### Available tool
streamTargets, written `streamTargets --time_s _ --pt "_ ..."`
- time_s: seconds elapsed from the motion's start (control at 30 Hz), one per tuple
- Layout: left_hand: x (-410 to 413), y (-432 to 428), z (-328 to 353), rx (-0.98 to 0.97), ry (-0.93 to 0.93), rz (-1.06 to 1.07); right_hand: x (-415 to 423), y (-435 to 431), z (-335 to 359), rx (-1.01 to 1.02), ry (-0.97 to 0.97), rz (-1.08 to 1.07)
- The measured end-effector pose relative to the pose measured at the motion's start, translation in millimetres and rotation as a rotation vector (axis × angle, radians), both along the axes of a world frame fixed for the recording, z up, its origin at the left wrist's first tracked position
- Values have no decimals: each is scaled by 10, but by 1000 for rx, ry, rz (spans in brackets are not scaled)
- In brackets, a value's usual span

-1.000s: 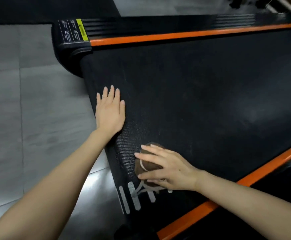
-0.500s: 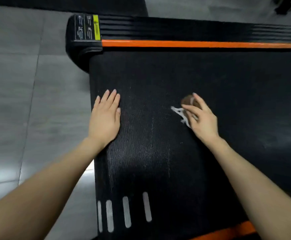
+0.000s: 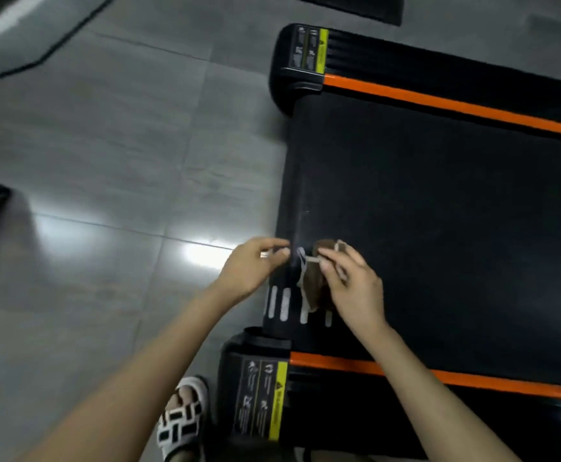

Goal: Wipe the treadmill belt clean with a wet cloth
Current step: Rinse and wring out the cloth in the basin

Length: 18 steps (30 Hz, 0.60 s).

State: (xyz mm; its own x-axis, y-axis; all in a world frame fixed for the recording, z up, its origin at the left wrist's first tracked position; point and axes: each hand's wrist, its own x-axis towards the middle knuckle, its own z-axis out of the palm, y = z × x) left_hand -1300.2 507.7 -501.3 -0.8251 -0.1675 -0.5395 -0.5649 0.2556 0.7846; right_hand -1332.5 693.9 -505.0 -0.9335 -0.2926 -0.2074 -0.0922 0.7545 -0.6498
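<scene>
Left hand [image 3: 252,268] and right hand [image 3: 352,288] pinch the cloth [image 3: 312,283] between them over the belt [image 3: 439,211], probably to refold it.

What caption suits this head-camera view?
Left hand and right hand pinch a white-edged brown cloth at the end of the treadmill belt.

The left forearm [image 3: 145,361] and the right forearm [image 3: 439,388] are bare along all their visible length. One foot [image 3: 180,399] wears an open-toe sandal [image 3: 182,426]: a white sole and a white strap with black rectangular blocks.
</scene>
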Motion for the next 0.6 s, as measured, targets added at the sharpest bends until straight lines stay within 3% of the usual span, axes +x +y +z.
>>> streamTargets --time_s 0.2,0.27,0.37,0.47,0.6 --pt "877 -454 650 522 -115 351 477 -822 767 -148 -223 38" --pt "1133 -644 852 586 -101 479 693 -1094 996 -221 -315 49" --pt "1550 -933 1151 413 -71 571 1005 -1483 1364 -274 -448 65" --pt "2001 -1246 1466 198 -103 629 1261 -1811 1665 -111 -404 133" --pt "2590 -1626 1947 58 -129 694 1573 -2266 2135 8 -363 246"
